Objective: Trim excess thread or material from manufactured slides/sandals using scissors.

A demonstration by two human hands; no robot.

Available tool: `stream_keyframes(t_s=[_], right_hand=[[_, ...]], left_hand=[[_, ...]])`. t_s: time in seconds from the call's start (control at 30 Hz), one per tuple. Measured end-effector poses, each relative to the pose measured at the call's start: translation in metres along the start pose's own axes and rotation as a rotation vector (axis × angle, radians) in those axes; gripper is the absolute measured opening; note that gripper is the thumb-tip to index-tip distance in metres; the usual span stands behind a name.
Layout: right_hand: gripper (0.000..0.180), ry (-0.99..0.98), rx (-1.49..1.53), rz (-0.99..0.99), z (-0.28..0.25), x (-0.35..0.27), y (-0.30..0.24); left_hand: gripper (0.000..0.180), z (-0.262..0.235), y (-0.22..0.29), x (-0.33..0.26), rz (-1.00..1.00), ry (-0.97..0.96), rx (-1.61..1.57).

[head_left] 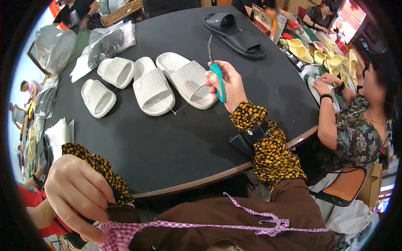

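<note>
My right hand (226,83) is closed around scissors (217,79) with teal handles, blades pointing up and away. It is just beside the right one of two large white slide slippers (186,79); the other large slide (153,88) lies to its left. Thin clear thread (172,108) trails at their open ends. Two smaller white slides (99,98) lie farther left. At the lower left, my left hand (77,192) is closed with fingers curled, against purple checked cloth (119,236) on my lap. Its fingertips are hidden, so whatever it holds cannot be made out.
Black slipper footwear (236,35) lies at the far side of the dark table (201,142). Clear plastic bags (111,44) and white sheets (60,136) lie on the left. A co-worker (356,113) sits close on the right, beside several yellow slippers (335,60).
</note>
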State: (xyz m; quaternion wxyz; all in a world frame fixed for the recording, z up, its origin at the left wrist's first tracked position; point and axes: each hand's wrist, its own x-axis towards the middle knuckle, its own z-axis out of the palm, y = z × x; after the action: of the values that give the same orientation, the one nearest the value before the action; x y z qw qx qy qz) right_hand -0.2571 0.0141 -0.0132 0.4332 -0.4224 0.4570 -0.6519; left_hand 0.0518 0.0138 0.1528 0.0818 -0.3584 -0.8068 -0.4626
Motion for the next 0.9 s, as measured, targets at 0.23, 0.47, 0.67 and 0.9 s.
stream_keyframes(t_s=[0.23, 0.47, 0.67, 0.9], right_hand=[[0.036, 0.011, 0.022, 0.001, 0.003, 0.0, -0.001], [0.036, 0.024, -0.007, 0.017, 0.003, -0.002, -0.002], [0.046, -0.004, -0.038, 0.004, 0.003, -0.001, -0.001], [0.045, 0.001, -0.029, 0.012, -0.003, 0.002, 0.001]], left_hand=[[0.014, 0.022, -0.005, 0.035, 0.023, 0.065, 0.03], [0.012, 0.082, -0.015, 0.072, 0.183, 0.163, -0.071], [0.019, 0.091, -0.02, 0.077, 0.186, 0.135, -0.041], [0.019, 0.089, -0.029, 0.076, 0.231, 0.139, -0.075]])
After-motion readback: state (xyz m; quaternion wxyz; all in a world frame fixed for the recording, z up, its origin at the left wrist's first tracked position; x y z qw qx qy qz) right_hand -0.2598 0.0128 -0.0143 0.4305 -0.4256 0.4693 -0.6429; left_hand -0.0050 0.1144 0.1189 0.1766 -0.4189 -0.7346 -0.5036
